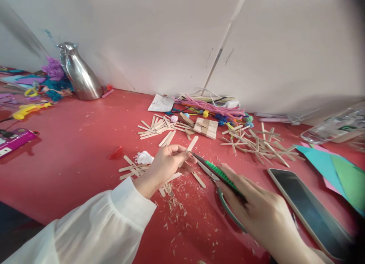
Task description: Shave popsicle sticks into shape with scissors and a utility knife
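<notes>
My left hand (171,161) is closed, pinching a wooden craft stick (192,143) between thumb and fingers so its rounded end points up. From the right, my right hand (256,203) grips green-handled scissors (212,173), one handle ribbed on top and the other a loop below. The blade tips meet the lower part of the stick near my left fingertips; whether they touch it I cannot tell. Loose craft sticks (129,168) and a crumpled white piece (144,157) lie beside my left wrist. Wood shavings (175,205) are scattered on the red table (94,142) below.
Behind my hands are a flat craft-stick piece (205,128), crossed sticks (262,144) and pink pipe cleaners (212,106). A phone (308,207) lies right, near coloured paper (333,165) and a plastic bottle (336,125). Left stand a steel jug (82,75), yellow glue gun (28,111) and purple power strip (19,140).
</notes>
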Demonstrator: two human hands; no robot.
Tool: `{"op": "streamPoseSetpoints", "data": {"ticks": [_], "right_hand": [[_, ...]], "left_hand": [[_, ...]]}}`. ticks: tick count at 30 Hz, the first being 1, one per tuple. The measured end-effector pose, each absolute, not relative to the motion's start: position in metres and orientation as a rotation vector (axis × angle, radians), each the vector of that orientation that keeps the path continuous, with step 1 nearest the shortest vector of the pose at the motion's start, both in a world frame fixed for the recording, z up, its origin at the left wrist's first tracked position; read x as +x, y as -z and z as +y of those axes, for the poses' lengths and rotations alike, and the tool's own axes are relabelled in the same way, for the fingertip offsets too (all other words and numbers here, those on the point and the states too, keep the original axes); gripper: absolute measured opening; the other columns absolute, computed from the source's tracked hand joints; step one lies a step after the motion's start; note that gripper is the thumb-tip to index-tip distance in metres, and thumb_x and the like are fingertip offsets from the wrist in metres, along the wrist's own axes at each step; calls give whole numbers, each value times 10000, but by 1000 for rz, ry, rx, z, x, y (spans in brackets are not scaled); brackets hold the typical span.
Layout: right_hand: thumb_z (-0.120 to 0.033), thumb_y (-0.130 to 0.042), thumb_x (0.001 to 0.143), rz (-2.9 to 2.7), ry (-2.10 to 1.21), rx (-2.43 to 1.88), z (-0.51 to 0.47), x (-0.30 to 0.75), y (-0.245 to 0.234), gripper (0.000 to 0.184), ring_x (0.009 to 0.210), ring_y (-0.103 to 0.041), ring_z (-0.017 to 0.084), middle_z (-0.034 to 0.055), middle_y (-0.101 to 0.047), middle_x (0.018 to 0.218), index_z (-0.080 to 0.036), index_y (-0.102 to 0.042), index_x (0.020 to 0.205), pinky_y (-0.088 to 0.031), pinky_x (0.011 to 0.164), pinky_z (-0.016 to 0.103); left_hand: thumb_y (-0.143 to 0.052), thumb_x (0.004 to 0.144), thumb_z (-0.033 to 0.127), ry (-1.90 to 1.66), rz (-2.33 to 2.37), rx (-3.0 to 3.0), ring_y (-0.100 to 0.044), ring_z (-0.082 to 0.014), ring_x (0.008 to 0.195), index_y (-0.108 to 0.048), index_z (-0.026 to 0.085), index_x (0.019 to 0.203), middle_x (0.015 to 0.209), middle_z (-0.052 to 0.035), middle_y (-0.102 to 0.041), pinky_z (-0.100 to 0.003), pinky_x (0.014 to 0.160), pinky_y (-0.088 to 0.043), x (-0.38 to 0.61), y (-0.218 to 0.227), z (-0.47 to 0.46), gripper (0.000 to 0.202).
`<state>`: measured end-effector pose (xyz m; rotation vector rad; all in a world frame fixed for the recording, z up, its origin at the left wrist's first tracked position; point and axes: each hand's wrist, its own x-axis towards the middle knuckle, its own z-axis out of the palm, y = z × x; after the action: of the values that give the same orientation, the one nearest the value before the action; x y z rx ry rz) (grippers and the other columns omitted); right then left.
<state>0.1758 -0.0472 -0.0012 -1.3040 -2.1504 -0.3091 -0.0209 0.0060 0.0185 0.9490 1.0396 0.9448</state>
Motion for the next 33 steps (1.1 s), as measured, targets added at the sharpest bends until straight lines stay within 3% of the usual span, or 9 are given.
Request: {"op": "streamPoseSetpoints", "data": {"ticks": [4, 8, 12, 17, 21, 26, 33], "right_hand": [[-427, -473, 850, -1961, -85, -1521, -46, 177, 3, 309, 528, -652, 151, 51, -725, 891, -208, -615, 1015, -511, 502, 249], [-439, -516, 821, -1943, -148, -1474, -45, 180, 6, 319, 369, -556, 93, 45, -726, 880, -202, -644, 991, -466, 385, 213], [-385, -516, 837, -2051, -27, -1390, -42, 181, 6, 306, 390, -577, 88, 49, -731, 854, -182, -647, 1024, -458, 383, 190], [-328, -461, 880, -2134, 430, -1272, -41, 176, 0, 299, 379, -574, 97, 73, -730, 799, -137, -663, 990, -441, 401, 218], [-244, -494, 878, -2153, 701, -1190, -43, 171, -5, 224, 542, -654, 113, 31, -725, 765, -139, -646, 1003, -410, 444, 218], [-178, -551, 849, -2148, 786, -1154, -47, 167, -10, 207, 639, -669, 101, 5, -722, 765, -135, -623, 1038, -426, 556, 205], [-184, -575, 833, -2121, 791, -1167, -48, 164, -8, 200, 618, -664, 109, 23, -722, 771, -141, -633, 1019, -415, 530, 211]], "left_hand": [[-523, 838, 146, -955, 1065, 958, -586, -69, 510, -551, 126, 717, 718, -35, -669, -209, 536, -473, -21, -15, 7, 126], [-521, 843, 155, -948, 1087, 986, -590, -66, 506, -558, 126, 712, 727, -35, -675, -209, 542, -478, -21, -16, 8, 139], [-537, 837, 145, -949, 1082, 997, -609, -71, 532, -574, 126, 722, 718, -24, -668, -205, 554, -486, -21, -17, 7, 122], [-523, 850, 161, -929, 1055, 971, -608, -66, 539, -593, 116, 734, 769, -49, -685, -191, 537, -481, -21, -17, 6, 142], [-549, 832, 198, -936, 1008, 943, -597, -67, 543, -622, 121, 760, 789, -54, -687, -198, 537, -482, -23, -15, 7, 128], [-551, 816, 196, -925, 995, 916, -589, -74, 556, -637, 132, 714, 751, -42, -674, -214, 558, -489, -25, -14, 9, 148], [-564, 799, 177, -907, 1017, 906, -585, -73, 534, -626, 130, 689, 716, -39, -664, -215, 550, -486, -25, -17, 9, 135]]}}
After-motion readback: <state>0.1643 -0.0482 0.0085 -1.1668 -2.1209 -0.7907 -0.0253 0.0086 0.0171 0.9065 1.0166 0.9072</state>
